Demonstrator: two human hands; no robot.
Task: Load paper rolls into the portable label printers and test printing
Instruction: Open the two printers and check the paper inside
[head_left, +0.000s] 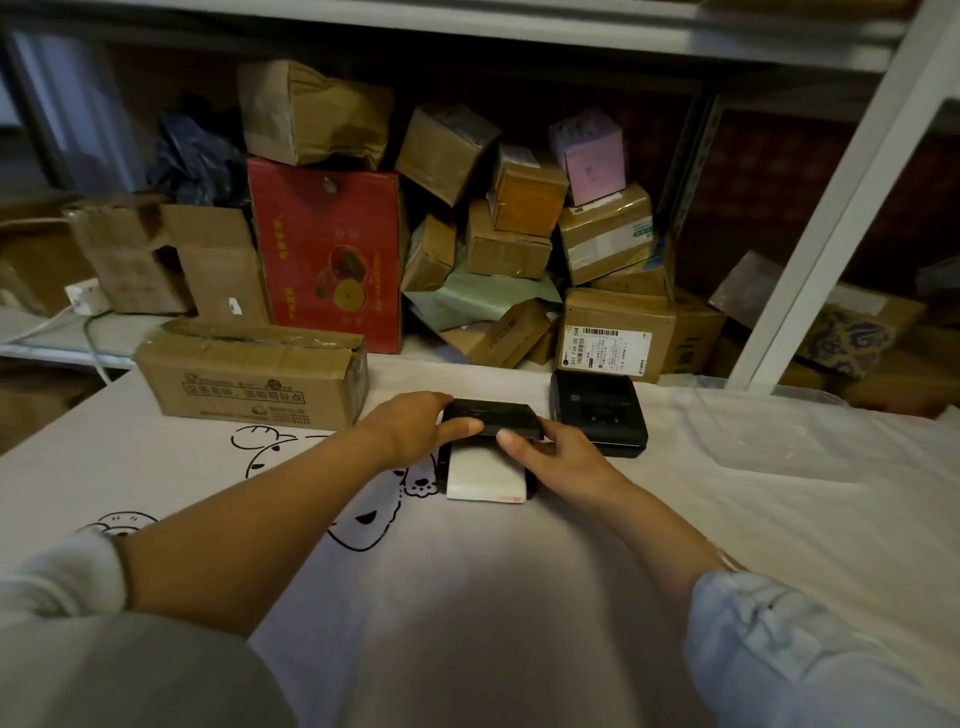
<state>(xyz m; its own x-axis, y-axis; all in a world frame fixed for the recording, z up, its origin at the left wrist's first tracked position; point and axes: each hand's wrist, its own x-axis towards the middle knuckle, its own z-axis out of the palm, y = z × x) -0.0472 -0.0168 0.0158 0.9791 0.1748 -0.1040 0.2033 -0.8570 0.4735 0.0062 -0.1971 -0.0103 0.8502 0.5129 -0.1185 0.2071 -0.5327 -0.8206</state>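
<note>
A black label printer (491, 418) lies on the white cloth at the middle of the table. Its lid is partly raised, and white label paper (487, 477) runs out of it toward me. My left hand (415, 426) grips the lid's left end, thumb on its front edge. My right hand (556, 460) holds the lid's right end and the printer body, thumb pressed on the lid's front edge. A second black label printer (600, 413) sits shut just to the right, touching neither hand.
A long cardboard box (249, 376) lies left of the printers. A clear plastic tray (779, 434) sits to the right. Behind the table, shelves hold a pile of cardboard parcels and a red box (327, 254). A white shelf post (831, 208) slants at the right.
</note>
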